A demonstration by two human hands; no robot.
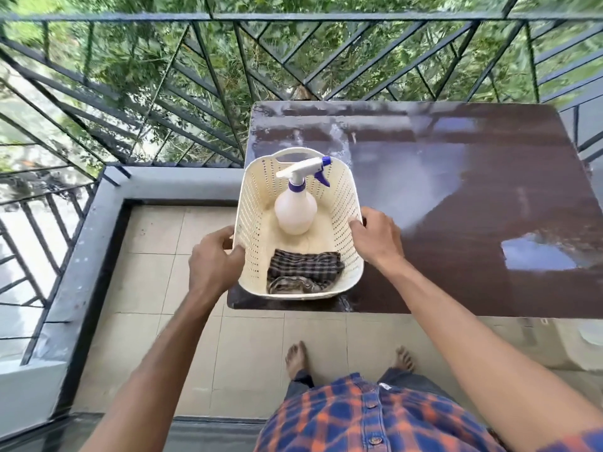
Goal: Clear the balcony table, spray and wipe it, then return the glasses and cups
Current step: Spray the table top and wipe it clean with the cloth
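Risk, left edge: our basket (257, 203) sits on the near left corner of the surface (456, 197), its left wall at or just over the edge. We judge a lopsided pull could tip it toward the floor tiles.
Risk, bottle: the spray bottle (295, 208) stands upright and loose in the basket, so a jerk could topple it onto the cloth (303, 272) lying at the near end.
Risk, wet top: the surface shows damp streaks, so we think the basket may slide more easily than expected.
Left hand (213, 261): half curled, fingers over the basket's left rim, thumb outside.
Right hand (378, 236): half curled on the right rim; we cannot quite tell whether it grips or only rests there.
Glasses and cups: none in view, so by our reckoning the return step is not yet done.
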